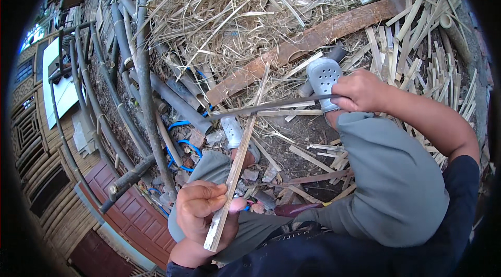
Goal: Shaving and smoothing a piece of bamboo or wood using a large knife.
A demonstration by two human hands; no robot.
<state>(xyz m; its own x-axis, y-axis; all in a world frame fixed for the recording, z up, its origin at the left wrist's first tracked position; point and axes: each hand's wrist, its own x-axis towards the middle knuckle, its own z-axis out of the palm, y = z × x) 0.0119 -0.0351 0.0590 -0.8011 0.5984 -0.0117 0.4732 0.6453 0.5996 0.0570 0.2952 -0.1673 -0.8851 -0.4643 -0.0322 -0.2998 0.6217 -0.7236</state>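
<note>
My left hand (203,211) is closed around the lower part of a long bamboo strip (241,159), which slants up and away from me between my legs. In my right hand (360,90), near my right knee, is a long, thin, dark knife (282,103); its handle is hidden in the fist. The blade reaches left and crosses the strip above its middle, seemingly touching it. Beneath them lies ground strewn with bamboo scraps. My feet wear light grey clogs (323,76), one on either side of the strip.
A reddish-brown plank (308,42) lies across the ground ahead. Beyond it is a heap of shavings (224,21). Split bamboo pieces (417,63) pile up at the right. Bamboo poles (148,68), dark pipes (180,100) and a blue hose (194,147) lie at the left.
</note>
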